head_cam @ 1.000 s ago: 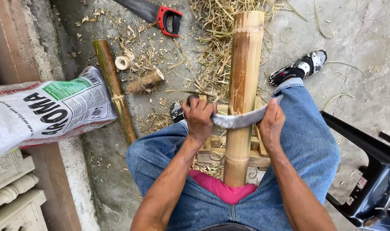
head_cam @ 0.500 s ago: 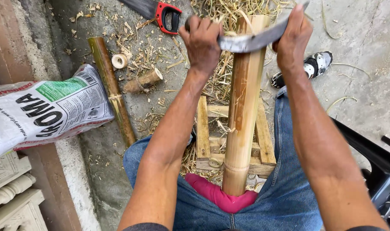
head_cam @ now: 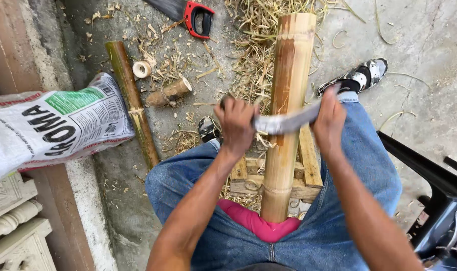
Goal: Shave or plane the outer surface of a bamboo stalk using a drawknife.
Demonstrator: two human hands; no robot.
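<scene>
Both hands grip one curved metal blade (head_cam: 288, 122) laid crosswise over a thick bamboo pole (head_cam: 286, 115) near the centre of the frame. On the left of the pole, the left hand (head_cam: 237, 125) is closed in a fist around one end of the blade; on the right, the right hand (head_cam: 330, 120) is wrapped around the other end, fingers curled down over it. The blade touches the pole's front surface about halfway along its visible length. This pole is pale yellow with brown patches and runs from the top centre of the frame down to the person's lap, where its lower end rests against a pink cloth (head_cam: 258, 226) between legs in blue jeans (head_cam: 339, 200). Beneath the pole lies a small wooden frame (head_cam: 309, 165) of slats, partly hidden by the legs. Dry bamboo shavings (head_cam: 253, 55) are scattered over the concrete floor (head_cam: 429, 55) around the pole's upper end. At upper centre lies a hand saw with a red and black handle (head_cam: 198, 17). To the left, a thinner greenish bamboo stick (head_cam: 133, 103) lies at a slant, with a short cut bamboo piece (head_cam: 169, 92) and a small pale ring (head_cam: 141, 69) close beside it. A printed white sack (head_cam: 53, 125) rests at the left edge. One shoe (head_cam: 361, 75) shows at upper right, and dark plastic furniture (head_cam: 434, 185) sits at the lower right.
</scene>
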